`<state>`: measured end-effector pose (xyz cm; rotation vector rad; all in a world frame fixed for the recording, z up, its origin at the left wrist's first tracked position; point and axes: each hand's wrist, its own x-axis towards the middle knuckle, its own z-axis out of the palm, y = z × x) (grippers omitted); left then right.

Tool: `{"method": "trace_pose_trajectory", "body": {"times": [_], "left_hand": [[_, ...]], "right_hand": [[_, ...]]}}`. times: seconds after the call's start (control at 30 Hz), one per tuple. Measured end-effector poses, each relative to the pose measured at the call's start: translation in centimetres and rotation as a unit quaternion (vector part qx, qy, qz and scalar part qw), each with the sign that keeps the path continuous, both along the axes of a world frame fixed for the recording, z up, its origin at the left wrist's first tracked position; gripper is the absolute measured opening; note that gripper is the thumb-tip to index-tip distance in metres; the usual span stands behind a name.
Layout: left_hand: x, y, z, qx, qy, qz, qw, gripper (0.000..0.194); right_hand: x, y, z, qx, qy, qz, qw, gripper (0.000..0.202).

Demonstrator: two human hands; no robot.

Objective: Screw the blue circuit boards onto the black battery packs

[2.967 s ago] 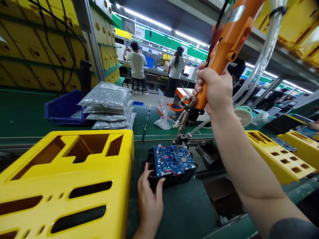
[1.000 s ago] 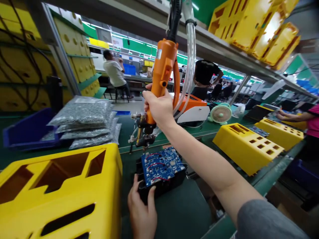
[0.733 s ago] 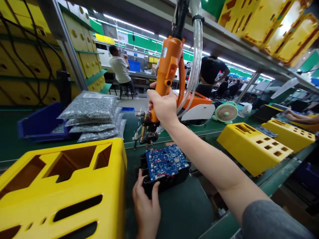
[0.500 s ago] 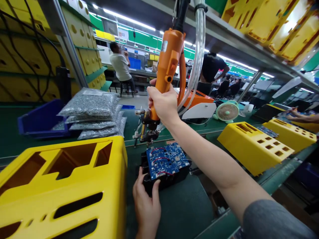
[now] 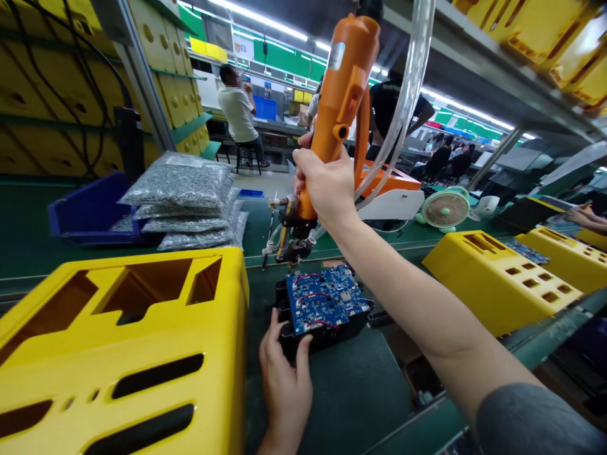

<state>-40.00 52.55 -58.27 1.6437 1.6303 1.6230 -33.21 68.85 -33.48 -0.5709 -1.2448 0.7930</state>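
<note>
My right hand (image 5: pixel 328 186) is wrapped round an orange electric screwdriver (image 5: pixel 345 88), which hangs from above with a clear hose beside it. The tool leans, its lower end and black fittings (image 5: pixel 294 243) just above the far left corner of a blue circuit board (image 5: pixel 327 297). Whether the tip touches the board I cannot tell. Short red wires arch over the board, which lies on a black holder (image 5: pixel 339 333). My left hand (image 5: pixel 287 382) grips the holder's near left corner, thumb in front and fingers along the left side.
A large yellow housing (image 5: pixel 156 341) stands close on the left, and another yellow housing (image 5: pixel 502 278) on the right. Behind are stacked silvery bags (image 5: pixel 183 183), a blue bin (image 5: pixel 95 212), an orange-and-white machine (image 5: pixel 391 193) and a small fan (image 5: pixel 444 208). Co-workers are in the background.
The view has shifted slightly, so most things appear farther right and a little higher. The screwdriver's upper end leans a bit more to the right. My left hand keeps its grip on the black holder.
</note>
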Motion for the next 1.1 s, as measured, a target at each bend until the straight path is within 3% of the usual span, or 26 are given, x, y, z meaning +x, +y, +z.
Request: {"method": "trace_pose_trajectory", "body": {"times": [0.87, 0.97, 1.1], "left_hand": [[0.1, 0.1, 0.1, -0.001, -0.008, -0.001, 1.000, 0.052], [0.0, 0.1, 0.1, -0.007, -0.013, 0.001, 1.000, 0.054], [0.0, 0.2, 0.2, -0.009, -0.015, -0.003, 1.000, 0.056]], "right_hand": [[-1.3, 0.2, -0.3, -0.012, -0.050, 0.004, 0.999, 0.018], [-1.1, 0.5, 1.0, -0.009, -0.034, -0.010, 0.999, 0.018], [0.0, 1.3, 4.3, 0.017, 0.000, -0.055, 0.998, 0.017]]}}
